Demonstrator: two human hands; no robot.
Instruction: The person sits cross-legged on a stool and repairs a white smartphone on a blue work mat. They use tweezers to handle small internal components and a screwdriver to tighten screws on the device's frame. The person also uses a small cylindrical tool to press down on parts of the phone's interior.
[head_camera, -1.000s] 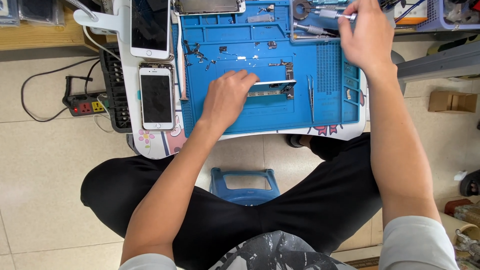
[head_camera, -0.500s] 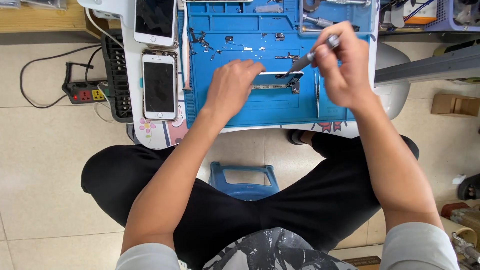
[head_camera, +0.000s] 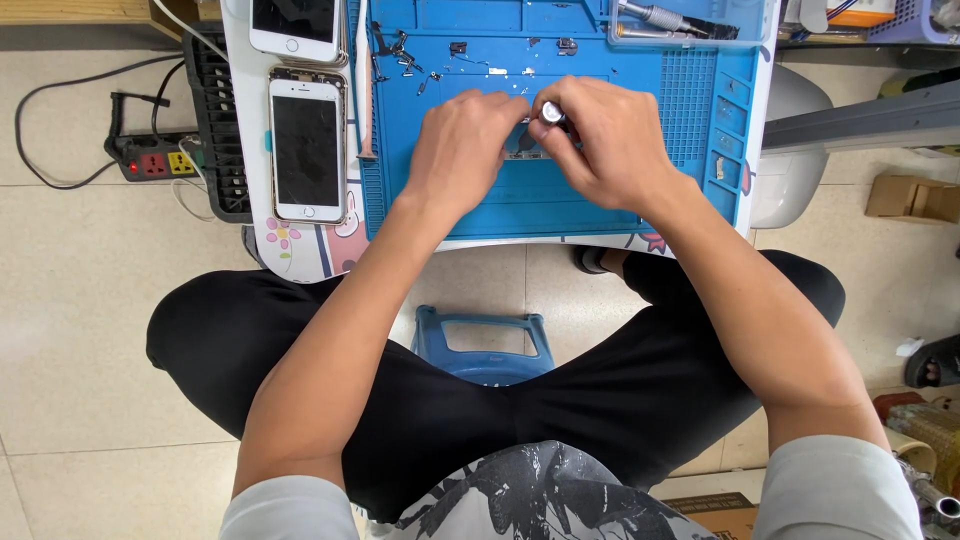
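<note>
my right hand (head_camera: 612, 150) is clenched around a screwdriver (head_camera: 552, 114), only its round silver cap end showing between thumb and fingers. the cap faces up at the head camera, so the long axis runs roughly vertical, tip down toward the blue work mat (head_camera: 690, 100); shaft and tip are hidden by the fingers. my left hand (head_camera: 462, 148) lies palm down just beside it, fingers curled and pressing on a small thin part (head_camera: 528, 153) on the mat. can't tell whether it's pinched or just held flat. that part sits mid-mat, under and between both hands, mostly covered; the visible bit runs left-right. small loose screws and brackets (head_camera: 405, 55) lie scattered on the mat's upper left. another tool (head_camera: 655, 18) lies in the tray at the mat's top right, long axis left-right, slightly tilted. left of the mat, two white phones: one (head_camera: 307, 145) face up with a dark screen, long axis pointing away from me, the second (head_camera: 295, 25) above it, cut off by the frame. power strip (head_camera: 150, 160) on the floor far left, blue stool (head_camera: 485, 345) between my knees.
</note>
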